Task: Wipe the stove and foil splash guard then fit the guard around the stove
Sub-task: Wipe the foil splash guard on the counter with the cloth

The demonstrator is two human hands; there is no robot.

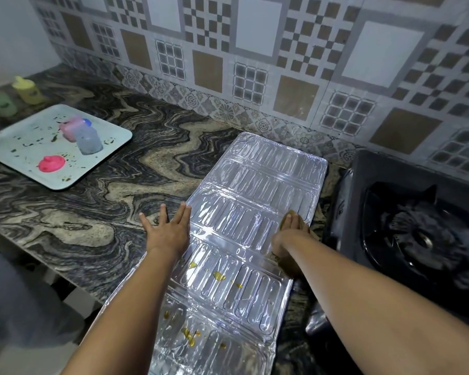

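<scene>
Head view. The foil splash guard (249,185) is lying unfolded and flat on the marbled countertop (106,212), just left of the black stove (417,226). Its far end is reaching close to the tiled wall (255,50), and its near end is running out past the counter's front edge toward the person. Yellow-brown spots are showing on the two nearest panels; the farther panels are looking clean and are reflecting light.

The left hand (168,228) is resting palm down with fingers straight and spread wide. Its fingertips are touching the guard's left edge, while the rest of the hand is lying on the countertop.

The right hand (290,228) is pressing an olive-brown cloth (291,213) onto the guard near its right edge. The fingers appear to be lying straight over the cloth, though motion blur is obscuring the thumb.

At the far left, a pale tray (19,147) speckled with residue is carrying a pink container (71,128), a translucent blue container (88,142) and a pink lid (52,163). A yellow bottle (29,90) and a green bottle (0,104) are standing behind the tray.
</scene>
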